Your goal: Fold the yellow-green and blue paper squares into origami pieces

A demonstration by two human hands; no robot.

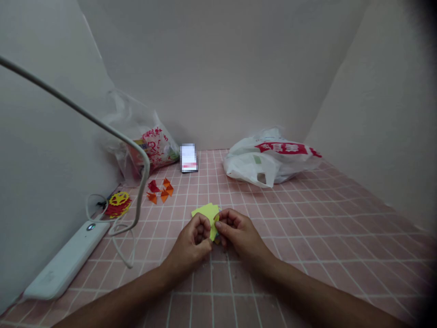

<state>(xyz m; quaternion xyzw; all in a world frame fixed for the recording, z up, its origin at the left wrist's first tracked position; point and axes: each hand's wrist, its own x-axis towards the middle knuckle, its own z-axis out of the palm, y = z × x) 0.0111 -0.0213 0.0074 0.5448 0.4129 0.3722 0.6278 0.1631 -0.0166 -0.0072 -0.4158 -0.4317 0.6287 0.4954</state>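
Observation:
Low over the pink tiled surface, my two hands meet around yellow paper. My right hand pinches a small piece of the yellow paper between thumb and fingertips. On the other side, my left hand has its fingers curled in, with the thumb and forefinger at the paper's left edge; its grip is partly hidden. Just beyond the fingers lie flat yellow sheets, seemingly stacked. Where the held piece ends and the sheets begin is hard to tell.
Folded orange paper pieces and a red one lie at left, near red and yellow cutouts. A white power bank and cable are nearer. Behind stand a phone and plastic bags.

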